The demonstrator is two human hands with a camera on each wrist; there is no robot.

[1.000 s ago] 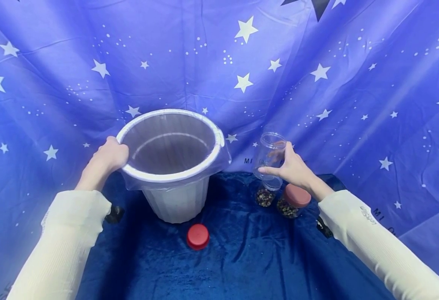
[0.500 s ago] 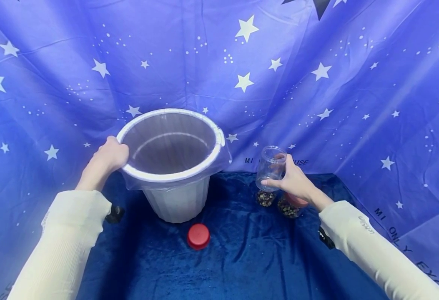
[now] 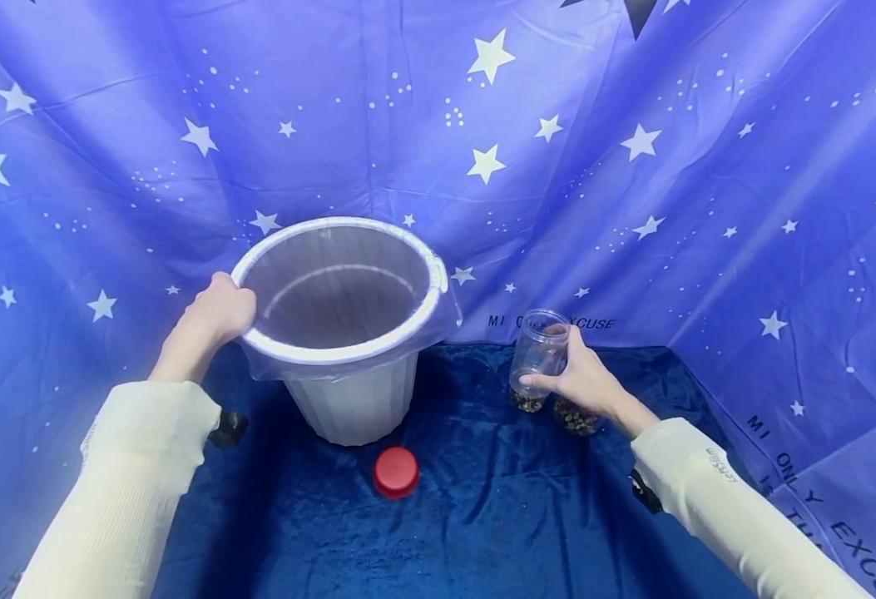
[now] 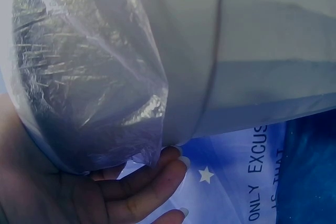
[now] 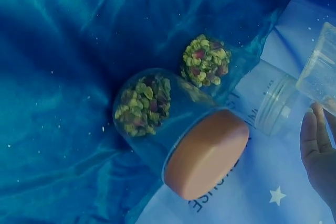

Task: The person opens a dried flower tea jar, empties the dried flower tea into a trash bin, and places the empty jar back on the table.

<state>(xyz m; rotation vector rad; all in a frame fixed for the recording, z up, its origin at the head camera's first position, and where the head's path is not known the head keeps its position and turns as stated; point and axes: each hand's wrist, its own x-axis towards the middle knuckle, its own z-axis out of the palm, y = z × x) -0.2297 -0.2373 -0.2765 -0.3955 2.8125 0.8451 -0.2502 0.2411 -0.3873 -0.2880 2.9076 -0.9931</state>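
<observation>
My left hand (image 3: 216, 320) grips the left rim of a white trash bin (image 3: 355, 399) lined with a clear plastic bag (image 4: 100, 87); its fingers curl under the rim in the left wrist view. My right hand (image 3: 587, 383) holds an empty clear jar (image 3: 538, 345), mouth up and without a lid, between thumb and fingers. Right below it stands an open jar (image 5: 207, 61) part-filled with dried greenish and reddish pieces; the held jar's base is close to its mouth. Beside that is a similar jar (image 5: 142, 106) with a red screw lid (image 5: 207, 153), mostly hidden behind my hand in the head view.
A loose red lid (image 3: 396, 472) lies on the dark blue velvet cloth (image 3: 482, 516) in front of the bin. Behind everything hangs a blue curtain (image 3: 378, 125) with white stars, close to the bin and the jars.
My right hand has lowered the empty jar toward the open jar, now covering that jar's upper part in the head view. The left hand and the bin stay put.
</observation>
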